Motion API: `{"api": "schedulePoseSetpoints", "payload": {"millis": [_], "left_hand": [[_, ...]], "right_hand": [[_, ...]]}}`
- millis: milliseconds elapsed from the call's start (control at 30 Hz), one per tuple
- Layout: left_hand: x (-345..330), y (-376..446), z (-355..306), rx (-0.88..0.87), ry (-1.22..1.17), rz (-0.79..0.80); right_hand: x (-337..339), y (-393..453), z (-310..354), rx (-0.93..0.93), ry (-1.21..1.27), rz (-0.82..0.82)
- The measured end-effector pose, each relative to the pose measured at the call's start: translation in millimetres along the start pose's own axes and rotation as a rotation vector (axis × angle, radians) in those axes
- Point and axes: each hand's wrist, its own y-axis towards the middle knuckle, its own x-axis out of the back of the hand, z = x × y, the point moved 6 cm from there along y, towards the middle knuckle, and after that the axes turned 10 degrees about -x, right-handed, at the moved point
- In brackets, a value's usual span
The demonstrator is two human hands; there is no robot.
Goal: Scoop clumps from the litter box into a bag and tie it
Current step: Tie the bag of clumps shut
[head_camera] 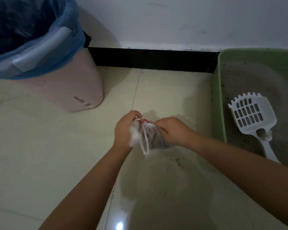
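Now both hands are gripping a thin, crinkly clear plastic bag (150,138) above the glossy tiled floor (40,138): left hand (125,128) and right hand (171,131) curled tight around its bunched top. A slotted white plastic scoop (253,113) is lying on gritty grey litter in the green litter box (219,103).

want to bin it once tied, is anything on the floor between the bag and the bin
Nothing visible: both hands, left hand and right hand, hold the bag, and only bare floor lies between it and the bin.
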Motion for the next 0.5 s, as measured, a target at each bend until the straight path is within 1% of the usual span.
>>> {"api": "schedulePoseSetpoints", "payload": {"millis": [100,200,267,367,433,500], "left_hand": [[-7,-2,11,0.189,-0.472,0.077],[-16,-10,21,0.380,-0.877,-0.005],[-22,-12,24,0.450,-1.056,-0.031],[-25,-9,17,0.388,-1.106,-0.006],[-25,-7,16,0.329,-1.053,0.015],[-25,-7,21,0.283,-0.966,0.081]], "right_hand": [[-7,1,-2,-0.011,-0.005,0.025],[-9,1,-2,-0.027,-0.004,0.041],[-5,1,-4,-0.050,0.010,0.042],[-2,0,-7,-0.063,0.023,0.036],[-5,0,-9,-0.064,0.024,0.032],[-10,0,-14,-0.079,0.016,0.051]]}}
